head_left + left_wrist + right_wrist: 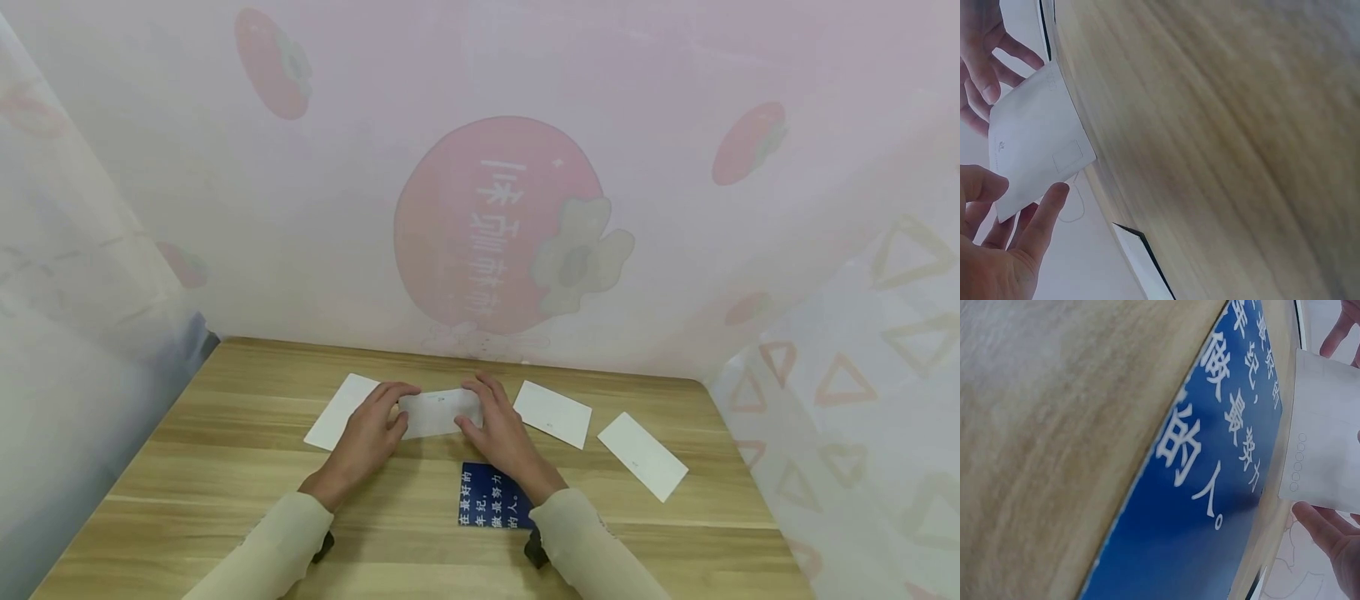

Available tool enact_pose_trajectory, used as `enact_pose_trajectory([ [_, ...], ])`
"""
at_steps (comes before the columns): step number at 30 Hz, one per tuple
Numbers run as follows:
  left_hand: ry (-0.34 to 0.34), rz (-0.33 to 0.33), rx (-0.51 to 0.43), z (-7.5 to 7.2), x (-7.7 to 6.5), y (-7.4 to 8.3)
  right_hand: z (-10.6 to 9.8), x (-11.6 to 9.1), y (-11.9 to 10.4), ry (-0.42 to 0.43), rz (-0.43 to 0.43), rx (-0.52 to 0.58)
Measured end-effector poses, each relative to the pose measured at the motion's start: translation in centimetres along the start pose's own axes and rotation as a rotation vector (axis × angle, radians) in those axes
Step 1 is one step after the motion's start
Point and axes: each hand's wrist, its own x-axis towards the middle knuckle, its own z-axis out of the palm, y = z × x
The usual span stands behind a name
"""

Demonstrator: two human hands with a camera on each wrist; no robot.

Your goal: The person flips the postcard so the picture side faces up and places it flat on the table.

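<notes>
A white postcard (440, 414) is held tilted up over the table between both hands, its plain printed face toward the wearer. My left hand (367, 433) grips its left end, thumb in front and fingers behind. At the opposite end, my right hand (504, 433) holds it the same way. The left wrist view shows a stamp box on the postcard (1041, 134), and the right wrist view shows a column of small circles on the card (1322, 437). Below the right wrist lies a blue postcard (480, 497) with white Chinese characters, partly hidden by the sleeve.
One white card (341, 412) lies left of the held postcard, partly behind the left hand. Two more, a nearer white card (553, 414) and a farther white card (642, 457), lie to the right. The wooden table (225, 467) meets a printed curtain (337, 208) at the back.
</notes>
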Motion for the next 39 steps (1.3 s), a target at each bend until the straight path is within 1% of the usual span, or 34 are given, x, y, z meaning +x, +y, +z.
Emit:
enact_pose_trajectory([
  [6, -0.018, -0.012, -0.045, 0.01, 0.01, -0.04, -0.04, -0.04, 0.05, 0.010, -0.007, 0.014],
  [11, -0.029, -0.023, -0.057, 0.10, -0.02, 0.00, 0.01, 0.01, 0.11, 0.016, -0.014, 0.016],
  [17, -0.030, -0.021, -0.049, 0.22, -0.10, 0.04, 0.16, 0.02, 0.24, 0.013, 0.006, 0.028],
  [24, -0.029, -0.022, -0.048, 0.22, -0.14, 0.01, 0.23, -0.07, 0.34, 0.022, -0.004, 0.023],
  [32, -0.020, -0.023, -0.046, 0.24, -0.21, -0.04, 0.13, -0.09, 0.13, 0.020, 0.002, 0.028],
  [39, 0.011, -0.004, 0.016, 0.16, -0.20, -0.03, 0.11, 0.03, 0.03, 0.022, 0.032, 0.036],
])
